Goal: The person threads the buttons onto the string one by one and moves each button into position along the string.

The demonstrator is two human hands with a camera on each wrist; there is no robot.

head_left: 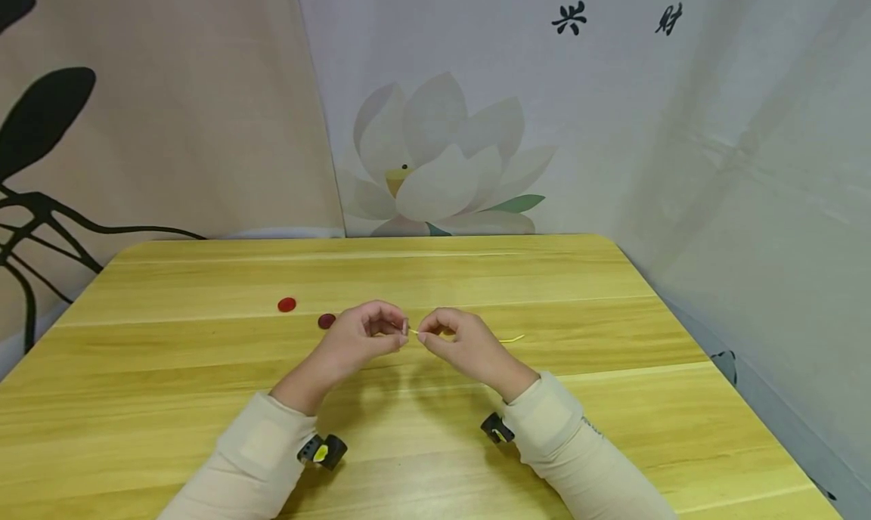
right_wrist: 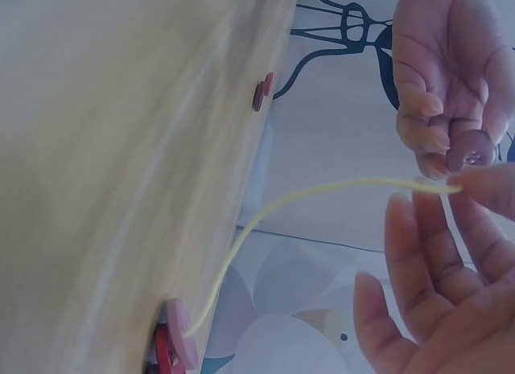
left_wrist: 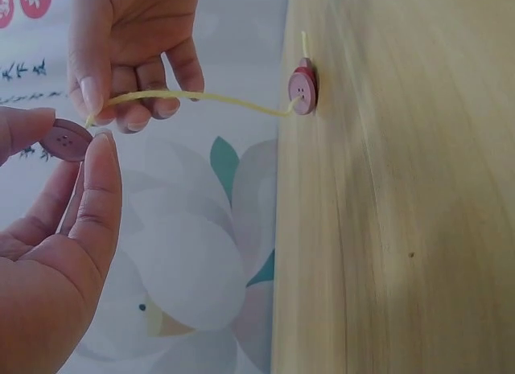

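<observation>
Between thumb and fingertips, my left hand (head_left: 354,337) pinches a dull reddish-brown button (left_wrist: 66,141) with small holes, held up above the table. Facing it, my right hand (head_left: 472,346) pinches a yellow cord (right_wrist: 322,187) near its end, the tip right at the button's edge. From there the cord sags to a pink button (left_wrist: 302,94) on the tabletop and passes through one of its holes. A red button (right_wrist: 166,350) lies against that pink one. The cord's other end (head_left: 512,339) sticks out past my right hand in the head view.
Left of my left hand, a bright red button (head_left: 286,304) and a dark red button (head_left: 327,321) lie on the wooden table (head_left: 408,459). Behind the table hangs a curtain (head_left: 435,150) printed with a lotus. My wrists carry small black cameras (head_left: 323,452).
</observation>
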